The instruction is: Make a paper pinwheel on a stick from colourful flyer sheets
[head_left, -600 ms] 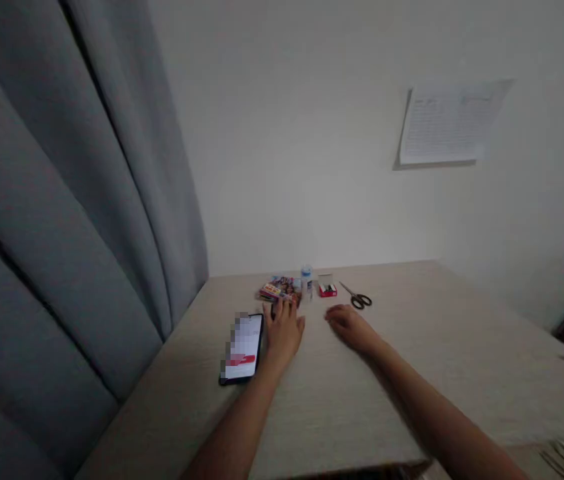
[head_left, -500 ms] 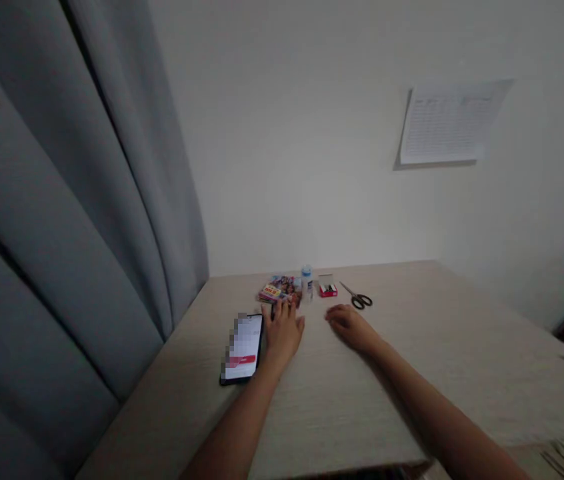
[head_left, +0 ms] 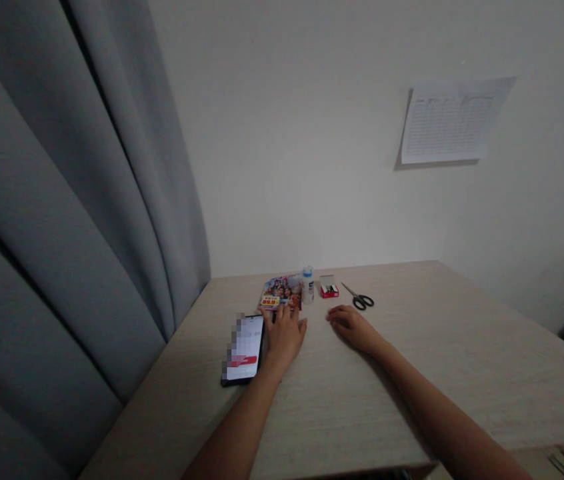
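My left hand (head_left: 286, 339) lies palm down with its fingers apart, the fingertips at the near edge of a colourful printed leaflet (head_left: 282, 291) with a yellow price label. Just left of that hand is a phone (head_left: 245, 350), its screen lit and partly pixelated. My right hand (head_left: 355, 328) rests on the table with its fingers curled in; nothing shows in it. Beyond it lie black-handled scissors (head_left: 359, 299), blades pointing away to the left. Between the leaflet and the scissors stand a small clear bottle with a blue cap (head_left: 308, 285) and an open red box (head_left: 329, 291) with dark items inside.
The pale wooden table (head_left: 462, 353) meets a white wall (head_left: 312, 167) at the back. A grey curtain (head_left: 112, 200) hangs along the left side. Printed paper (head_left: 449, 127) is fixed to the wall at upper right.
The leaflet by my left hand has shifted: its picture now shows more fully and its yellow label sits slightly nearer me. Both hands stay almost where they were.
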`<state>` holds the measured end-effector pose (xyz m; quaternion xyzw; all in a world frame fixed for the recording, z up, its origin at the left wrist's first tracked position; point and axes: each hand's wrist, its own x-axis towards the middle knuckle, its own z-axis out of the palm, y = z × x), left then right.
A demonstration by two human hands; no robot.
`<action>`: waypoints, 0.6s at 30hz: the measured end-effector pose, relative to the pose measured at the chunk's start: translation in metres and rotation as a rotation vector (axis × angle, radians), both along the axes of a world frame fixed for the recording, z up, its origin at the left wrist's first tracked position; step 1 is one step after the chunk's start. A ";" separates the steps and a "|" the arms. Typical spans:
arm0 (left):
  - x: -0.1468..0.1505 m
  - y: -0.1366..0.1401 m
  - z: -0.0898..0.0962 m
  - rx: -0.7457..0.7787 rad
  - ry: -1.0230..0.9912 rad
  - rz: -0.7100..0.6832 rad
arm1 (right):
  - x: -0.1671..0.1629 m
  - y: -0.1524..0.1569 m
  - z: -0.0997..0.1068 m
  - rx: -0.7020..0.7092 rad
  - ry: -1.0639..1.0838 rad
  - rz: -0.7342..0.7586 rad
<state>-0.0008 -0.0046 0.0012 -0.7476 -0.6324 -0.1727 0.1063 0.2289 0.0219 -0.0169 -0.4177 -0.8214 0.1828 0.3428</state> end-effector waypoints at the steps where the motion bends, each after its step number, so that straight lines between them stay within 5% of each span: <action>1: 0.000 -0.001 0.000 0.002 -0.002 -0.003 | 0.000 0.000 0.000 0.000 -0.001 -0.001; 18: -0.011 0.007 0.007 0.055 -0.065 0.081 | 0.003 0.004 -0.005 -0.002 0.006 0.021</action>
